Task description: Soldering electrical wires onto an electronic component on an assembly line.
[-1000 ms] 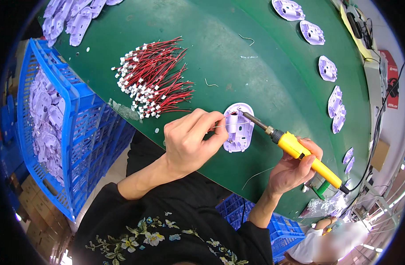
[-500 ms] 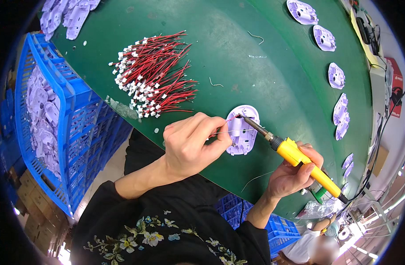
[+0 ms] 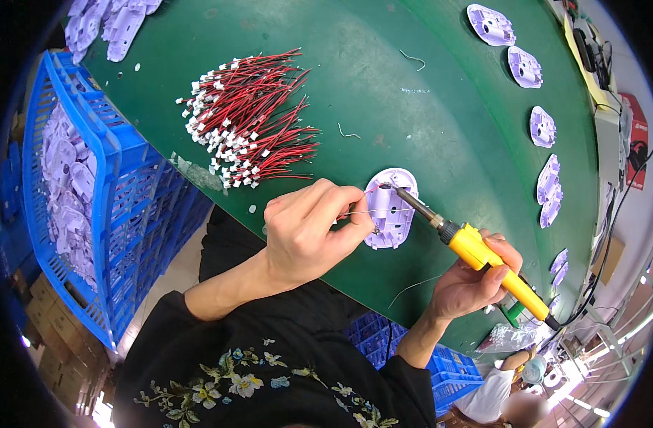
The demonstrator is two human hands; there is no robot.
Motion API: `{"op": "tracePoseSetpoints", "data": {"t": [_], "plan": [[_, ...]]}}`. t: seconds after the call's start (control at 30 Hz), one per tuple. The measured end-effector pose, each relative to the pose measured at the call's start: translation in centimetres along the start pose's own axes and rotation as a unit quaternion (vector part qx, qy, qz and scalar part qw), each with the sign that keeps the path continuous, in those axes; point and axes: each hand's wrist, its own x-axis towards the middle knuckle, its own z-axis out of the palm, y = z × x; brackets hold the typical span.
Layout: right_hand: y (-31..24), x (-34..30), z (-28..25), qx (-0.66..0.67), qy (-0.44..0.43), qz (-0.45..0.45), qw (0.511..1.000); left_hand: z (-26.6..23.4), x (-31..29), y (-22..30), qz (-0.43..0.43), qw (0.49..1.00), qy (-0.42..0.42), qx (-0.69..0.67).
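Note:
A pale purple plastic shell [image 3: 393,227] lies on the green table in front of me, its moulded inner side up. My left hand [image 3: 312,225] is closed in a pinch at its left edge, holding a thin red wire [image 3: 373,190] whose end reaches the shell's upper part. A fine silvery wire also runs out from these fingers across the shell. My right hand [image 3: 476,279] grips a yellow soldering iron [image 3: 476,250]. Its metal tip meets the upper part of the shell, by the red wire's end.
A heap of red and black wires with white connectors [image 3: 248,121] lies left of centre. Purple shells [image 3: 542,127] line the right side. More shells fill a blue crate [image 3: 116,153] at the left. The iron's black cord trails right. Another person [image 3: 487,399] sits at lower right.
My hands and the soldering iron stay almost in place, the iron's tip shifting very slightly. Shells along the right side have moved a little downward. The other person's arm has shifted.

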Motion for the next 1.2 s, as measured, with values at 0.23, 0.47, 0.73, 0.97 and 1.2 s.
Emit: {"op": "tracePoseSetpoints", "data": {"t": [0.23,0.47,0.73,0.97,1.2], "plan": [[0.6,0.7,-1.7,0.006,0.072,-0.031,0.997,0.0,0.1,-0.2,-0.002,1.000,0.007,-0.001],[0.5,1.5,-4.2,-0.003,0.115,-0.033,0.993,0.1,0.7,-0.1,0.001,1.000,0.008,-0.011],[2.6,1.5,-3.7,-0.031,0.098,-0.063,0.993,-0.6,0.5,1.4,-0.091,0.994,-0.063,-0.011],[1.7,1.6,-4.8,0.033,0.034,-0.035,0.998,-3.1,0.2,3.5,-0.162,0.974,-0.150,-0.045],[0.8,1.4,-4.0,0.053,0.010,-0.041,0.998,-3.5,1.3,5.1,-0.156,0.971,-0.165,-0.082]]}}
